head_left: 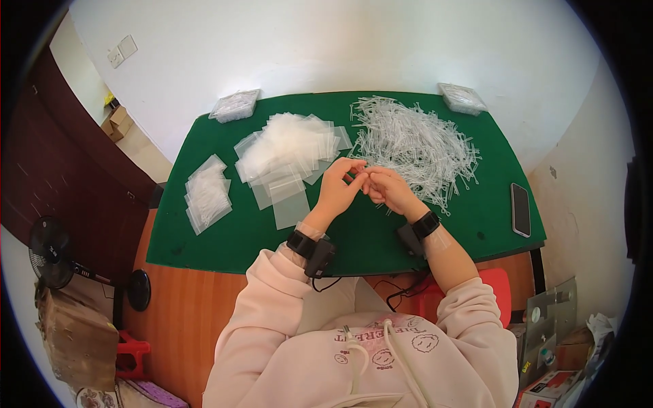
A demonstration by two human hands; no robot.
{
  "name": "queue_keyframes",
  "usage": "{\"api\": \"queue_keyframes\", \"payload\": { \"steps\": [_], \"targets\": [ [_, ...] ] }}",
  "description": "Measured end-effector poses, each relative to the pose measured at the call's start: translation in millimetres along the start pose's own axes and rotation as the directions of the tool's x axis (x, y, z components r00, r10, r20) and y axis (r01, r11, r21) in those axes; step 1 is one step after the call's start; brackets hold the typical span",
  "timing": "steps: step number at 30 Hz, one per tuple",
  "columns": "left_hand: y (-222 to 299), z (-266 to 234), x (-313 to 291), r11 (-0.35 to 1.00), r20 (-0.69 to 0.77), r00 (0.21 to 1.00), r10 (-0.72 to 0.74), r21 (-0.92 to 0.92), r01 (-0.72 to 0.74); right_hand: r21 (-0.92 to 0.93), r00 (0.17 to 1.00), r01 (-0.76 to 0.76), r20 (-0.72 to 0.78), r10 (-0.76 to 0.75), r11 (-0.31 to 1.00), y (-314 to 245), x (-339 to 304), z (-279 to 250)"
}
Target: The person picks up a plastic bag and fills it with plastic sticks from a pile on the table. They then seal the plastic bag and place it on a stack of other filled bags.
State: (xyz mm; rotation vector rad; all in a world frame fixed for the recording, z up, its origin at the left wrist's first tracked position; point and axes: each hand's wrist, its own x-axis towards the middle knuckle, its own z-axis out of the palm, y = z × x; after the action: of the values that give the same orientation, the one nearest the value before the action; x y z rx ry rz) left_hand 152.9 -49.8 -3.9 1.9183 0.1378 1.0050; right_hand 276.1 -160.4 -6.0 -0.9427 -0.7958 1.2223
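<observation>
a: what's nearest the camera?
b: pink hoodie sleeves, then a black band on the left wrist and another on the right wrist.
a: and the hands?
b: the left hand and the right hand meet fingertip to fingertip above the green table mat. both are curled and pinching something small and clear between them; what exactly it is, i cannot tell.
a: what lies around them?
b: just left of the left hand, a loose heap of empty clear zip bags. further left, a stack of filled bags. behind the right hand, touching range, a big pile of thin clear plastic sticks.
a: further out?
b: a dark phone at the right edge, and a packed clear bag at each far corner, the other at.
</observation>
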Motion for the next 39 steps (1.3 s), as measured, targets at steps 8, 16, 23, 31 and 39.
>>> {"api": "queue_keyframes", "payload": {
  "steps": [8, 16, 23, 31, 39],
  "targets": [
    [-10, 3, -4, 0.981, -0.044, 0.98, -0.192, 0.018, 0.193, -0.068, 0.997, 0.045, -0.059, -0.049, 0.997, -2, 1, 1],
    [-20, 16, -17, 0.768, 0.142, 0.989, 0.036, 0.629, -0.119, -0.174, 0.976, 0.093, -0.178, -0.124, 0.98, -7, -1, 8],
    [-20, 19, -17, 0.801, 0.197, 0.978, -0.067, 0.596, -0.065, -0.121, 0.96, 0.153, -0.216, -0.177, 0.981, -4, 2, -4],
    [-12, 10, -9, 0.892, 0.086, 0.996, -0.004, 0.451, -0.035, -0.318, 0.866, 0.318, -0.286, -0.411, 0.893, -5, 5, -16],
    [7, -1, 1, 0.915, 0.012, 0.981, 0.193, 0.359, -0.185, -0.527, 0.713, 0.457, -0.263, -0.649, 0.716, 2, 10, -20]
  ]
}}
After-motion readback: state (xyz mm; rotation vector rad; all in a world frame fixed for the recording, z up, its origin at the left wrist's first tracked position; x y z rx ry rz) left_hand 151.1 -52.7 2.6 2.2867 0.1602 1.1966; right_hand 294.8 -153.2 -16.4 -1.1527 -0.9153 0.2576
